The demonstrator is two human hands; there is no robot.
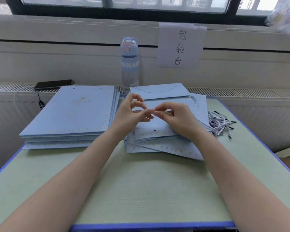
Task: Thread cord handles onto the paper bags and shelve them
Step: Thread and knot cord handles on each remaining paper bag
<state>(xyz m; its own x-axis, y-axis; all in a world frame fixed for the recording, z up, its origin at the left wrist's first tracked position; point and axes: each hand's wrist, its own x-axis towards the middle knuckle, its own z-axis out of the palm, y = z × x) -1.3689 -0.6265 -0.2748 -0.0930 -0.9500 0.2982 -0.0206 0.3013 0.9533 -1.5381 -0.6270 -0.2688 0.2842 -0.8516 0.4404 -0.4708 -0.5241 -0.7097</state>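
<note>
A neat stack of flat light-blue paper bags (69, 114) lies at the table's left. A looser pile of blue bags (159, 141) lies at centre right, and both my hands hover over its top bag (156, 126). My right hand (176, 118) pinches a twisted white-and-blue cord (168, 113) between thumb and fingers. My left hand (132, 113) meets it fingertip to fingertip and pinches the cord's end. A bundle of loose cords (221, 123) with dark tips lies right of the pile.
A blue water bottle (130, 64) stands behind the bags against the wall. A paper sign (180, 46) hangs on the wall. A dark phone (54, 84) rests on the radiator ledge at back left. The green table (141, 190) has a blue rim.
</note>
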